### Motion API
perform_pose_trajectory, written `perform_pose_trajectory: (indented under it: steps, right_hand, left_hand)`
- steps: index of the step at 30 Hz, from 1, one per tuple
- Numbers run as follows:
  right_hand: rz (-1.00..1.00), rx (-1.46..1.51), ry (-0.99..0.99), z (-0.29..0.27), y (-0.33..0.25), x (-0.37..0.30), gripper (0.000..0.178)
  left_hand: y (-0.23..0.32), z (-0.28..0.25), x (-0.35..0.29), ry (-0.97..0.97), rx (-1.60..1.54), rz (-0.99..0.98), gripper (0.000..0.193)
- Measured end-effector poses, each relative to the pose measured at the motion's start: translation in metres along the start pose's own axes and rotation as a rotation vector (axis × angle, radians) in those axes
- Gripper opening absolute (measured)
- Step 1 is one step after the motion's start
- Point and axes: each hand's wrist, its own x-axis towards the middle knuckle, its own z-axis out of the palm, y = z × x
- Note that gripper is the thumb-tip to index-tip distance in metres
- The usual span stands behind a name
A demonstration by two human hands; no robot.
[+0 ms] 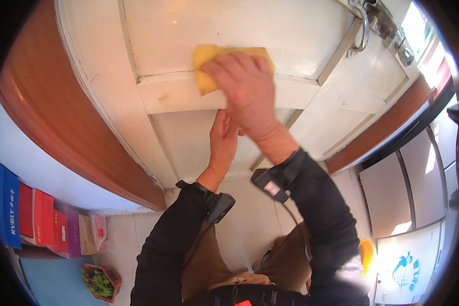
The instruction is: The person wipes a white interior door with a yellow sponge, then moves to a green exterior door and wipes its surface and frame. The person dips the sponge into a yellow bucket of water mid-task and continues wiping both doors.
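Cloth (pixel 205 58), yellow, against door (pixel 181 30): likely light, soft, pliable; best held flat across middle. Right hand (pixel 247 92): laid over cloth, pinch untellable. Left hand (pixel 223 140): before door, partly hidden, closure untellable.

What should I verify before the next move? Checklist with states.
1. Right hand over the yellow cloth: ok.
2. Cloth against the white door: ok.
3. Left hand empty: cannot tell, fingers partly hidden.
4. Metal handle clear of both hands: ok, up to the right.
5. Black wrist devices in place: ok, one at each wrist.
6. Metal latch fastened: cannot tell.
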Motion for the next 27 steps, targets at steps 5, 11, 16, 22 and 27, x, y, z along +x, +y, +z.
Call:
perform_pose_trajectory:
  steps: [5, 11, 16, 22, 27]
  right_hand:
    - [0.116, -0.268, 0.139, -0.040, 0.029, -0.017, 0.027]
    - [-0.023, 0.116, -0.037, 0.035, -0.040, 0.011, 0.036]
    - [-0.156, 0.005, -0.107, 0.017, -0.011, 0.004, 0.034]
    - [0.288, -0.330, 0.005, -0.068, 0.078, -0.042, 0.023]
    - [-0.034, 0.070, 0.126, 0.006, 0.010, 0.002, 0.020]
  left_hand:
    - [0.004, -0.003, -0.002, -0.038, -0.028, -0.081, 0.017]
    - [0.002, -0.010, 0.001, -0.173, -0.068, -0.020, 0.028]
    - [0.002, -0.014, 0.001, -0.208, 0.071, 0.070, 0.032]
    - [0.004, -0.010, -0.005, -0.152, -0.007, -0.078, 0.035]
    - [-0.007, -0.016, -0.003, -0.115, 0.178, 0.070, 0.035]
